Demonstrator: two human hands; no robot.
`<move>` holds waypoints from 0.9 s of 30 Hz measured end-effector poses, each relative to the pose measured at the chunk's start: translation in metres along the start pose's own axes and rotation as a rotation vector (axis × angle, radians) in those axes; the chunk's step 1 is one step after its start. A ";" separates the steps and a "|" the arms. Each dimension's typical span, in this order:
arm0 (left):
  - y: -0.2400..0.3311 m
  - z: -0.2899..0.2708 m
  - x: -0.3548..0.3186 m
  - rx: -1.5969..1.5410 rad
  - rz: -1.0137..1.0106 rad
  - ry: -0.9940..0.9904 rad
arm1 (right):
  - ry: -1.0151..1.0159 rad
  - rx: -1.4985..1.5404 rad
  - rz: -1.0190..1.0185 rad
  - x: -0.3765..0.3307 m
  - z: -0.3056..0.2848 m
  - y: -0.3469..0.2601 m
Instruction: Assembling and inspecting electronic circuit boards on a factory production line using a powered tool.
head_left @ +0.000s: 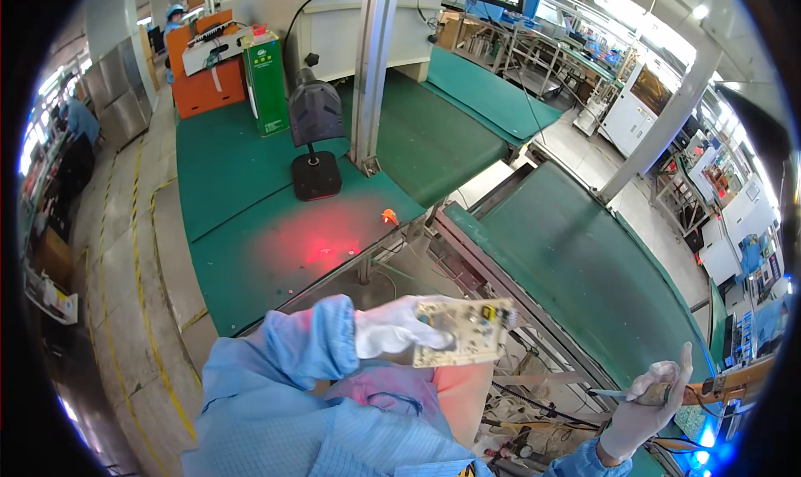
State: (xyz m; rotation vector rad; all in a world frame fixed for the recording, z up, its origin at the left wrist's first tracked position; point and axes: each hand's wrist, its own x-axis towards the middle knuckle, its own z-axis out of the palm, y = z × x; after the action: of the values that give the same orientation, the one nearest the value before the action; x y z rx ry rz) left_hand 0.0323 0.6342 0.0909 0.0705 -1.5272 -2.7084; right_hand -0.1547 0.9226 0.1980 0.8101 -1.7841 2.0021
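Note:
My left hand (392, 328), in a white glove, grips a pale circuit board (461, 333) by its left edge. The thumb lies over the board, and small parts and a yellow-and-black component sit on its upper face. It is held in the air above my lap. Far to the right, my gloved right hand (647, 406) closes around a hand tool with a slim grey end (611, 392) that points left. One finger stands straight up, and the tool's kind is unclear. That hand is beside a wooden-looking bar (734, 379).
A scanner-like device on a stand (317, 131) throws red light onto the green tabletop (250, 235). Behind it are a green can (265, 85), an orange box (209, 92) and a metal post (374, 77). A green conveyor belt (576, 243) runs along the right, with blue lights at its near end.

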 end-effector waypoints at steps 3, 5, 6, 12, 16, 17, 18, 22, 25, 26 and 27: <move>-0.014 0.030 0.024 0.059 -0.010 -0.121 | -0.014 0.223 0.070 0.001 -0.014 0.006; -0.024 0.048 0.038 0.224 0.000 -0.174 | -0.042 0.229 0.093 0.000 -0.019 0.005; -0.029 0.058 0.044 0.270 0.051 -0.228 | -0.033 0.224 0.096 -0.003 -0.022 0.003; -0.069 0.096 0.075 0.098 -0.172 -0.189 | 0.132 0.301 0.205 -0.009 -0.031 -0.002; -0.077 0.110 0.078 -0.154 -0.164 -0.179 | -0.018 0.454 0.204 -0.007 -0.024 -0.001; -0.072 0.116 0.075 -0.113 -0.163 -0.180 | -0.054 0.431 0.166 -0.005 -0.022 -0.006; -0.068 0.117 0.074 -0.062 -0.178 -0.194 | -0.095 0.421 0.115 -0.003 -0.020 -0.005; -0.058 0.124 0.067 0.162 -0.179 -0.201 | -0.043 0.359 0.014 -0.004 -0.012 -0.005; -0.055 0.130 0.073 0.186 -0.212 -0.236 | -0.049 0.335 0.030 -0.006 -0.014 -0.004; -0.058 0.133 0.072 0.179 -0.219 -0.247 | -0.069 0.294 -0.018 -0.007 -0.015 -0.003; -0.060 0.135 0.071 0.174 -0.225 -0.256 | -0.089 0.256 -0.066 -0.008 -0.017 -0.002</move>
State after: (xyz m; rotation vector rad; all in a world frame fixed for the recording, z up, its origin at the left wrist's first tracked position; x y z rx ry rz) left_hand -0.0468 0.7771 0.1071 -0.1120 -1.9329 -2.8376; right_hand -0.1501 0.9404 0.1941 1.0354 -1.5426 2.2101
